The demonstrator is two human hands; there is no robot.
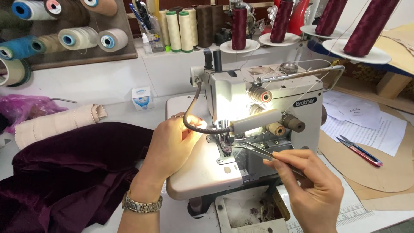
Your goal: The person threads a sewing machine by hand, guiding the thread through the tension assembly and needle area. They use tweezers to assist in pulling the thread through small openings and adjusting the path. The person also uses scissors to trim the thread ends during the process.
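Observation:
A white overlock sewing machine (276, 103) stands in the middle, lit by a gooseneck lamp (254, 121). My right hand (312, 183) grips metal tweezers (254, 150) whose tips reach the needle area (225, 144). My left hand (170, 144), with a metal watch on the wrist, rests on the machine bed (202, 172) just left of the needles, fingers curled near the presser foot. Dark maroon velvet fabric (69, 168) lies at the left under my forearm. Maroon thread cones (239, 28) stand behind the machine.
Thread snips with red handles (360, 152) lie on papers and brown pattern pieces (379, 172) at the right. A roll of beige elastic (56, 123), a small blue-white box (142, 98) and a rack of thread spools (82, 39) are at the left and back.

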